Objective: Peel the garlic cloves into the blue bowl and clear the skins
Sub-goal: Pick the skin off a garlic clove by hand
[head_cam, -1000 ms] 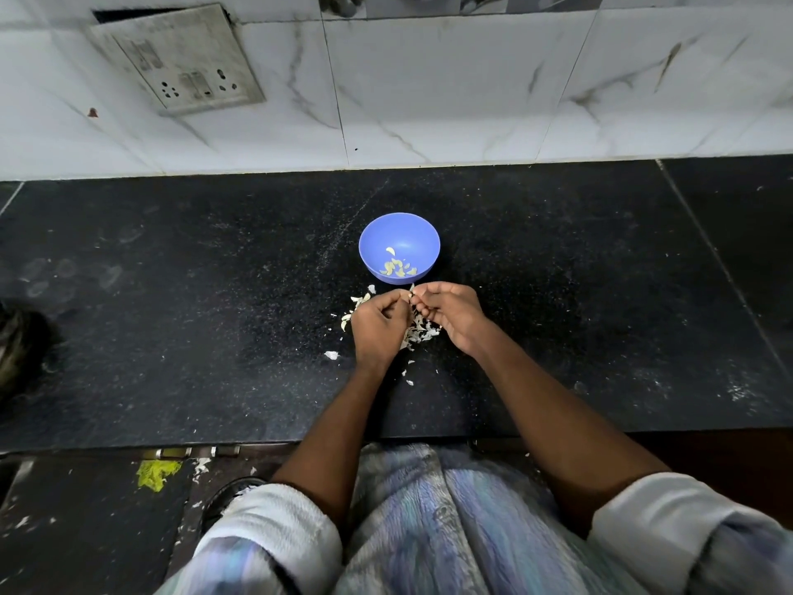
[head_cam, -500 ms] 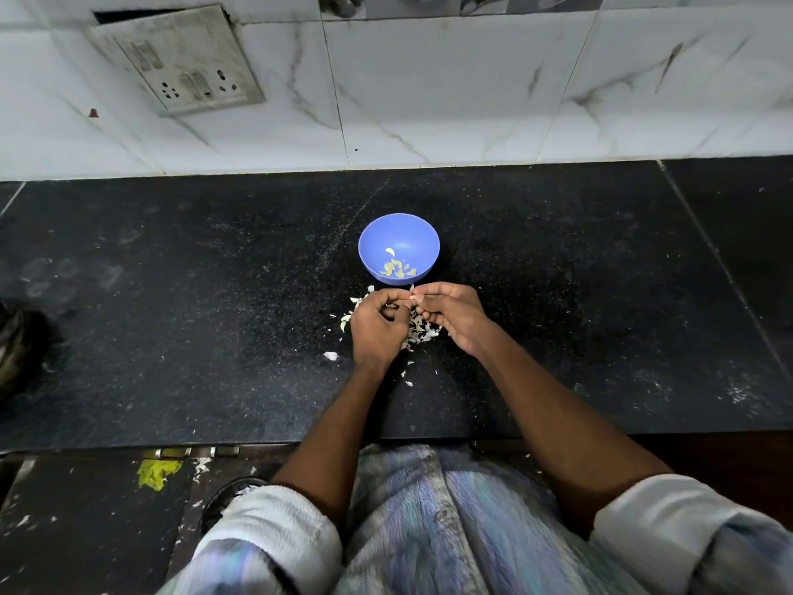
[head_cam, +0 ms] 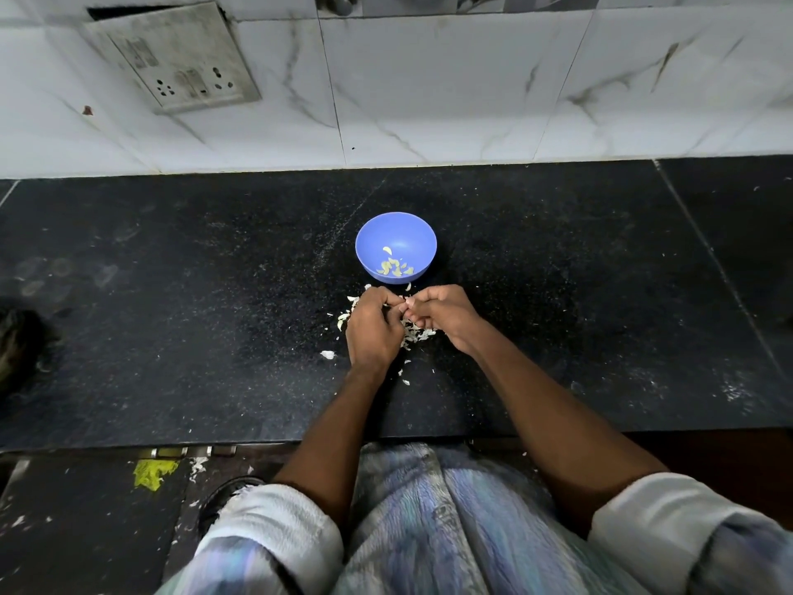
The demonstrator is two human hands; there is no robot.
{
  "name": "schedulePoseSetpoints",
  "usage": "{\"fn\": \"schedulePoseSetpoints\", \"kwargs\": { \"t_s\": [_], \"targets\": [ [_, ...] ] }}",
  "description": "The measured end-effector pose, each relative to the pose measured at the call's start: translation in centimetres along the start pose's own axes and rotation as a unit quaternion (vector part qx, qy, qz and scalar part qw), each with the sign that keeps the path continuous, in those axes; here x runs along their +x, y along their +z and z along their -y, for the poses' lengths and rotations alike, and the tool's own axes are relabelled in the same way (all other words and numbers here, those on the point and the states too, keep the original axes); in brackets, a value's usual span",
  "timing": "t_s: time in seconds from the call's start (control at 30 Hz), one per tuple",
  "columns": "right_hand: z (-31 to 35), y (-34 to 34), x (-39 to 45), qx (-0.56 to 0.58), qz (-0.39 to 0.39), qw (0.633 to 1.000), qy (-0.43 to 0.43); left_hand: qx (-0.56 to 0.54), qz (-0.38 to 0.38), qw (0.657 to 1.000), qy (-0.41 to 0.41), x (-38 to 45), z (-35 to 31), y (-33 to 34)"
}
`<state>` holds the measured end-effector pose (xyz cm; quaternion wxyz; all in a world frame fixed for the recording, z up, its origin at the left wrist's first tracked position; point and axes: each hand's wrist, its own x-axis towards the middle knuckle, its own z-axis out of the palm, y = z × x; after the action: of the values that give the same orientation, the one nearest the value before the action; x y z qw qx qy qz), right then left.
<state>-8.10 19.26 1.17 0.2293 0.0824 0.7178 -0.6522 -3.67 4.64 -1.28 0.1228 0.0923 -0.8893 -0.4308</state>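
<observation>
A blue bowl (head_cam: pixel 395 234) stands on the black counter and holds several peeled garlic cloves (head_cam: pixel 394 268) at its bottom. Just in front of it my left hand (head_cam: pixel 372 328) and my right hand (head_cam: pixel 442 313) meet fingertip to fingertip, pinching a small garlic clove (head_cam: pixel 403 300) that shows only as a pale sliver between them. A heap of white garlic skins (head_cam: pixel 418 334) lies on the counter under and around both hands. One loose skin piece (head_cam: pixel 328 355) rests to the left of my left hand.
The black stone counter (head_cam: pixel 171 315) ends at a white marble-tile wall with a switch and socket plate (head_cam: pixel 176 58). A dark object (head_cam: pixel 19 350) sits at the far left edge. Skin scraps and a yellow-green patch (head_cam: pixel 152 472) lie on the floor below.
Both hands have stayed in place in front of the bowl; the fingers have shifted slightly around the clove. The bowl and skins have not moved.
</observation>
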Motion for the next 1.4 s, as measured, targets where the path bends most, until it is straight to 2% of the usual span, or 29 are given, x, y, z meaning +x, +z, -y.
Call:
{"fn": "schedulePoseSetpoints", "kwargs": {
  "t_s": [0.07, 0.1, 0.13, 0.17, 0.2, 0.23, 0.27, 0.33, 0.37, 0.43, 0.5, 0.53, 0.6, 0.63, 0.7, 0.73, 0.77, 0.8, 0.83, 0.9, 0.97, 1.03, 1.1, 1.23, 1.33, 1.4],
  "targets": [
    [-0.2, 0.2, 0.1, -0.034, -0.022, 0.999, -0.035, -0.063, 0.017, 0.997, -0.046, 0.3, -0.1, 0.5],
    [-0.3, 0.2, 0.1, -0.062, -0.037, 0.995, -0.061, -0.129, 0.025, 0.986, -0.105, 0.6, -0.3, 0.9],
    [-0.4, 0.2, 0.1, -0.095, -0.051, 0.990, -0.094, -0.214, 0.032, 0.958, -0.188, 0.7, -0.8, 1.2],
    [-0.5, 0.2, 0.2, -0.129, -0.062, 0.982, -0.125, -0.299, 0.042, 0.915, -0.269, 0.8, -1.2, 1.5],
    [-0.5, 0.2, 0.3, -0.150, -0.067, 0.976, -0.144, -0.348, 0.051, 0.882, -0.315, 0.8, -1.7, 1.5],
    [-0.3, 0.3, 0.2, -0.157, -0.066, 0.975, -0.144, -0.359, 0.054, 0.877, -0.315, 0.8, -1.8, 1.5],
    [-0.2, 0.2, 0.2, -0.146, -0.059, 0.980, -0.121, -0.318, 0.050, 0.908, -0.268, 0.7, -1.6, 1.6],
    [0.5, 0.2, 0.1, -0.076, -0.030, 0.996, -0.027, -0.173, 0.020, 0.980, -0.098, 0.5, -0.9, 1.0],
    [0.8, 0.2, 0.1, -0.027, -0.010, 0.999, 0.025, -0.117, 0.005, 0.993, -0.027, 0.6, -0.6, 0.7],
    [1.2, 0.1, 0.1, 0.069, 0.023, 0.993, 0.098, -0.080, -0.010, 0.995, 0.061, 0.7, -0.3, 0.4],
    [1.1, 0.1, 0.2, 0.101, 0.027, 0.988, 0.110, -0.073, 0.005, 0.995, 0.074, 1.0, 0.0, 0.5],
    [0.9, 0.2, 0.3, 0.077, 0.018, 0.994, 0.079, -0.073, 0.012, 0.996, 0.042, 1.0, 0.0, 0.6],
    [0.5, 0.3, 0.5, -0.036, -0.022, 0.998, -0.038, -0.138, 0.029, 0.985, -0.097, 0.9, -0.4, 1.2],
    [0.3, 0.4, 0.6, -0.094, -0.039, 0.990, -0.100, -0.205, 0.043, 0.960, -0.183, 0.9, -0.8, 1.5],
    [-0.1, 0.5, 0.7, -0.174, -0.053, 0.966, -0.183, -0.340, 0.070, 0.882, -0.320, 1.0, -2.1, 1.5],
    [-0.1, 0.5, 0.6, -0.194, -0.058, 0.957, -0.205, -0.374, 0.076, 0.850, -0.363, 1.2, -2.7, 1.3],
    [-0.3, 0.5, 0.6, -0.211, -0.063, 0.951, -0.216, -0.383, 0.075, 0.839, -0.380, 1.3, -2.8, 1.2],
    [-0.3, 0.4, 0.6, -0.225, -0.068, 0.949, -0.212, -0.367, 0.070, 0.854, -0.363, 1.2, -2.6, 1.3],
    [-0.3, 0.4, 0.7, -0.228, -0.070, 0.952, -0.191, -0.325, 0.054, 0.891, -0.313, 1.1, -2.2, 1.4],
    [-0.2, 0.5, 0.7, -0.169, -0.053, 0.978, -0.109, -0.181, 0.012, 0.973, -0.146, 0.8, -1.3, 1.0],
    [0.2, 0.5, 0.6, -0.060, -0.015, 0.997, -0.036, -0.099, -0.013, 0.995, 0.001, 0.7, -0.4, 0.7],
    [0.5, 0.5, 0.6, 0.006, 0.018, 1.000, 0.004, -0.092, -0.016, 0.994, 0.052, 0.7, -0.3, 0.3],
    [0.7, 0.6, 0.6, 0.024, 0.033, 0.999, 0.020, -0.112, -0.023, 0.993, 0.041, 0.7, -0.2, 0.3],
    [1.0, 0.8, 0.8, 0.001, 0.035, 0.999, 0.038, -0.158, -0.014, 0.987, -0.038, 0.4, 0.1, 0.9],
    [0.9, 0.8, 0.6, -0.034, 0.022, 0.999, 0.014, -0.242, -0.006, 0.963, -0.118, 0.7, 0.0, 1.0],
    [0.8, 0.8, 0.4, -0.065, -0.001, 0.998, -0.020, -0.314, -0.007, 0.933, -0.176, 0.8, -0.5, 0.8]
  ]
}}
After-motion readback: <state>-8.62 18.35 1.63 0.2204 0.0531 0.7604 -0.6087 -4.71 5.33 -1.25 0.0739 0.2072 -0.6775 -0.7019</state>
